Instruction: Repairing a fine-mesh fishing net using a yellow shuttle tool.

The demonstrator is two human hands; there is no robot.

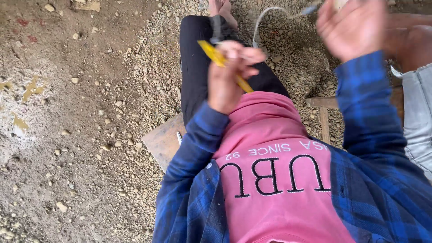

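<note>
- The left hand [231, 74] sits near the middle of the view, fingers curled tight round a flat yellow tool [223, 63] whose ends stick out of the fist toward 10 o'clock and 5 o'clock.
- The right hand [353, 29], up at 1 o'clock from the left one, is raised and blurred; its palm looks spread, yet a pale cord [270, 15] runs close to it – whether it pinches that cord I cannot tell.
- The cord loops from 12 o'clock of the left hand across toward the right hand, well above the ground.
- Both arms wear blue checked sleeves [198, 144] over a pink top [270, 135]; a leg in black trousers [193, 67] stretches toward 12 o'clock, ending in a bare foot [220, 9].
- Under the person, at 7 o'clock of the left hand, the corner of a wooden board [162, 141] shows; a wooden frame piece [324, 112] lies at 3 o'clock.
- The ground [81, 135] is bare packed earth – gravel and small stones are scattered thickly round the leg, thinner toward 9 o'clock, with yellowish stains at the left edge.
- At the far right edge, another person's pale grey trouser leg [418, 112] and a brown rounded shape above it, too blurred to name.
</note>
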